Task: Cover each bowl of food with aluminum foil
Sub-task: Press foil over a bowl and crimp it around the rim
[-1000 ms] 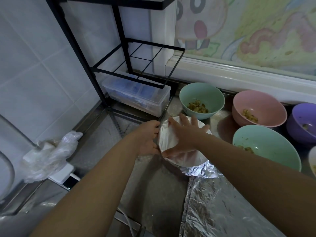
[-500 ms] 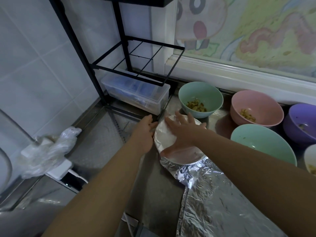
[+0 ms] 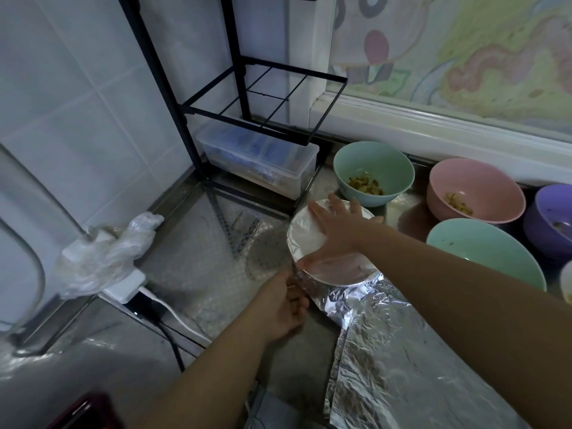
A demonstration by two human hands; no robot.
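One foiled bowl (image 3: 305, 243) under right fingers (image 3: 334, 205)

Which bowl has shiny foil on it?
The bowl under the right hand, wrapped in foil. The far green bowl, near green bowl, pink bowl and purple bowl are uncovered.

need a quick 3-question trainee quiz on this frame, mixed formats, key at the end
1. True or false: the right hand lies flat on top of the foil-covered bowl.
2. Which colour shows on two uncovered bowls? A pink, B green, C purple.
3. Fill in: the left hand pinches the foil at the covered bowl's ____ (top or side).

Key
1. True.
2. B: the green bowls are both open.
3. Side, on the edge nearest the person.
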